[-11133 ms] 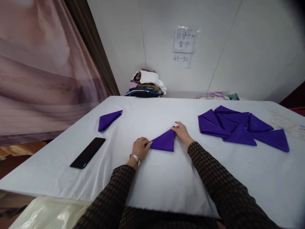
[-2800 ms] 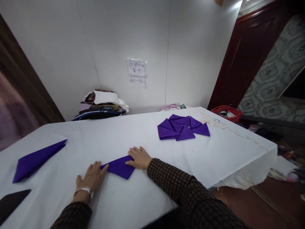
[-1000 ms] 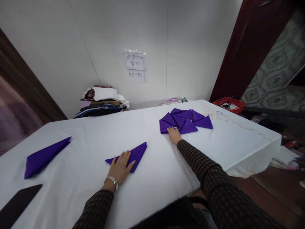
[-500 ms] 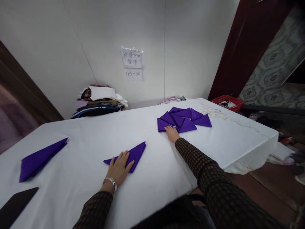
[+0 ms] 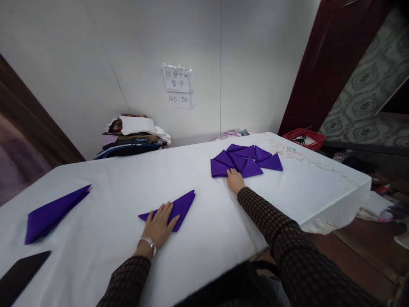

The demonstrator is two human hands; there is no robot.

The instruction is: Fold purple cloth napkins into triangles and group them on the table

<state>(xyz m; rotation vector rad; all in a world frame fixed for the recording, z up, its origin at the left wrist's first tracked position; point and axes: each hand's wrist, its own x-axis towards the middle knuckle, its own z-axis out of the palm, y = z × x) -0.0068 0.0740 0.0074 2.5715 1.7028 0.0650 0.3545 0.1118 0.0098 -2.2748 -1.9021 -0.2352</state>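
Observation:
My left hand [image 5: 159, 226] lies with its fingers spread on a purple folded napkin [image 5: 182, 209], pressing it flat against the table. Part of that napkin is hidden under the palm. Farther off, my right hand [image 5: 235, 181] touches the near edge of a ring-like group of several triangular purple napkins [image 5: 220, 165]. Its fingers are slightly bent, with the tips on the cloth and nothing lifted. Another purple folded napkin [image 5: 57, 215] rests by itself on the left, away from both hands.
A white tablecloth [image 5: 105, 204] covers the table. A dark flat object [image 5: 24, 275] lies at the near left corner. Behind the table's far edge are a pile of folded clothes [image 5: 134, 134] and a wall with a paper sign [image 5: 177, 79]. A red basket [image 5: 315, 143] stands beyond the right side.
My right hand has slid a little to the right along the near edge of the napkin group. My left hand stays on its napkin.

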